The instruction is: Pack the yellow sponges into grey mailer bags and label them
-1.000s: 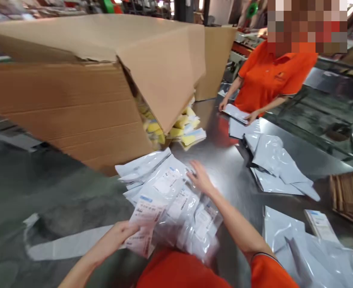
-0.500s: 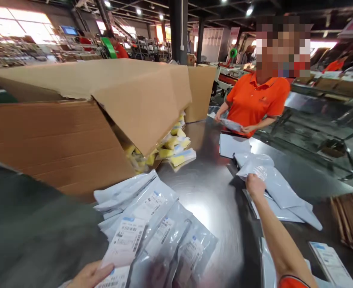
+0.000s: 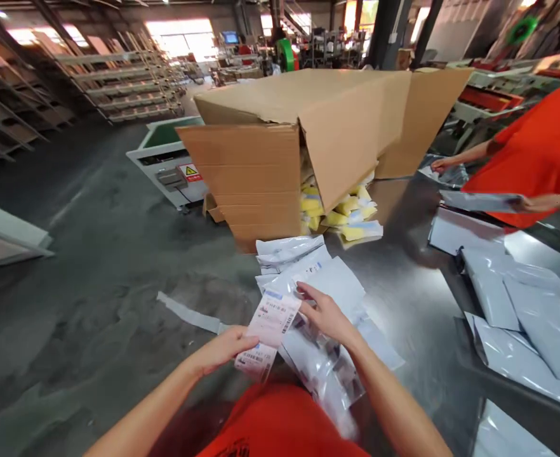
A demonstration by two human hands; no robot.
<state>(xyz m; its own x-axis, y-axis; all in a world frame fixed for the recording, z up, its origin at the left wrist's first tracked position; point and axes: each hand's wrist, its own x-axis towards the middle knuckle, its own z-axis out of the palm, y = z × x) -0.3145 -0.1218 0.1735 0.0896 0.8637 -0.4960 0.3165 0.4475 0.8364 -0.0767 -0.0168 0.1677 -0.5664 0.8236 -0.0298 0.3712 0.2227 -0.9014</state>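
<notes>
My left hand [image 3: 223, 349] pinches a strip of printed shipping labels [image 3: 275, 314] between thumb and fingers. A pale paper tail [image 3: 189, 314] trails off to the left behind that hand. At the strip's upper right corner is my right hand [image 3: 327, 317], thumb and forefinger apart beside the label edge. Whether a fingertip touches the label is hard to tell. Under and beyond both hands lies a spread of grey-white plastic mailing bags [image 3: 341, 279], some with labels stuck on. Part of the heap is hidden by my right hand and forearm.
A large cardboard box [image 3: 265, 184] lies on its side ahead, with yellow-and-white packets [image 3: 351, 212] spilling onto the metal table [image 3: 418, 304]. More mailing bags [image 3: 537, 317] lie at right. A co-worker in an orange shirt [image 3: 537, 146] handles a bag there.
My view has swung left. My right hand has left the mailing bags on the right and come over to the label strip, which my left hand still holds.
</notes>
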